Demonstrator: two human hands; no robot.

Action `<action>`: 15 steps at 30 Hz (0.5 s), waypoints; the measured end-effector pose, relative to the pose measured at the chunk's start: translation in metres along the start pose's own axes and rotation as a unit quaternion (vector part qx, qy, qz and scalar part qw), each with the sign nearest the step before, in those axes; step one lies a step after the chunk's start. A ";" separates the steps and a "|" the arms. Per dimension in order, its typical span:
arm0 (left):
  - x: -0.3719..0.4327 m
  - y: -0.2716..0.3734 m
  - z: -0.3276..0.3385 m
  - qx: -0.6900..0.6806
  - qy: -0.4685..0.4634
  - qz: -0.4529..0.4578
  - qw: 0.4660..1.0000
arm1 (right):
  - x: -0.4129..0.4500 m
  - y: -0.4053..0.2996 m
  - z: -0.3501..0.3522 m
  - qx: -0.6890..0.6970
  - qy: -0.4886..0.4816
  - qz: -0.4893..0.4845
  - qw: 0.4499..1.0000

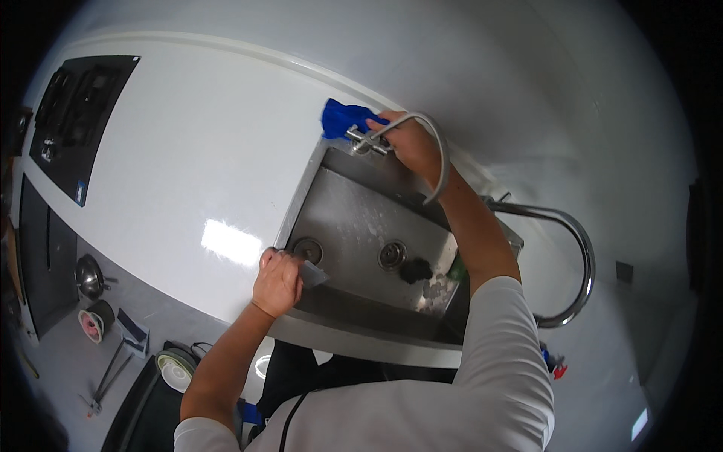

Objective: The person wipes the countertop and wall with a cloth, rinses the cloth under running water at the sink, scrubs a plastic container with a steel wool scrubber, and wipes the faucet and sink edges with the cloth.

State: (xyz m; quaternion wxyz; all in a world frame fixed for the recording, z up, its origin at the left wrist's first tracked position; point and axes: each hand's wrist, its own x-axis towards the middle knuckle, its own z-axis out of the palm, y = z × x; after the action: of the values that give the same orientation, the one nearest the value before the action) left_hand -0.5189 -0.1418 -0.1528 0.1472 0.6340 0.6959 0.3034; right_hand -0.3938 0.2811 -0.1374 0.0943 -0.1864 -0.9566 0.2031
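My right hand (409, 138) grips one end of a blue cloth (342, 118), which lies on the white countertop behind the sink's corner. A small metal faucet (364, 142) with a curved grey spout stands beside that hand, the spout passing over my wrist. At the sink's front left corner, my left hand (279, 282) is closed on a translucent, flat-looking object (312, 273) that juts out over the basin; its kind I cannot tell. The stainless steel sink (350, 209) has a drain (392, 255) with a dark clump (416, 271) beside it. Something green is partly hidden behind my right arm.
A tall chrome pipe (584, 248) arches at the right of the sink. A black cooktop (85, 124) is set in the countertop (209, 141) at the far left. On the floor stand a small bin (101, 319), a dustpan (134, 333) and stacked basins (174, 367).
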 end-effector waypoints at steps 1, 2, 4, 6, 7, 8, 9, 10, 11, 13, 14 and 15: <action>-0.005 0.003 -0.003 -0.003 -0.003 0.003 1.000 | -0.011 0.010 0.004 -0.001 0.004 0.023 1.000; -0.006 0.002 -0.003 -0.008 0.002 0.000 1.000 | -0.030 0.012 -0.003 -0.057 0.032 0.013 0.998; 0.000 0.002 0.000 -0.016 0.017 0.000 1.000 | -0.078 0.016 -0.020 -0.161 0.062 0.057 0.983; 0.001 0.003 0.002 -0.018 0.020 0.001 1.000 | -0.089 0.012 -0.054 -0.148 -0.003 0.128 0.981; -0.001 0.004 0.001 -0.019 0.018 -0.003 1.000 | -0.085 0.001 -0.067 -0.128 -0.070 0.201 0.969; -0.004 0.004 -0.001 -0.021 0.024 -0.006 0.999 | -0.075 -0.010 -0.076 -0.132 -0.072 0.195 0.969; -0.004 0.004 -0.001 -0.022 0.024 -0.006 0.999 | -0.059 -0.025 -0.090 -0.138 -0.021 0.140 0.980; -0.005 0.003 -0.002 -0.025 0.023 -0.007 0.999 | -0.043 -0.040 -0.103 -0.143 0.028 0.083 0.986; -0.005 0.001 -0.003 -0.027 0.032 -0.011 0.999 | -0.024 -0.045 -0.113 -0.147 0.025 0.075 0.986; -0.005 -0.002 0.001 -0.045 0.034 0.001 0.998 | 0.021 -0.049 -0.134 -0.253 -0.008 -0.137 0.958; -0.005 -0.002 0.000 -0.049 0.040 -0.006 0.998 | 0.045 -0.060 -0.140 -0.254 -0.014 -0.145 0.956; -0.004 -0.001 -0.003 -0.049 0.047 -0.004 0.998 | 0.071 -0.074 -0.142 -0.288 -0.048 -0.193 0.937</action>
State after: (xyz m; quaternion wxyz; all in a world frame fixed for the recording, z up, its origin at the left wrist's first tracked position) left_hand -0.5205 -0.1465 -0.1518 0.1462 0.6082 0.6890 0.3661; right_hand -0.4462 0.2966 0.0293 0.0281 -0.0075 -0.9951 -0.0942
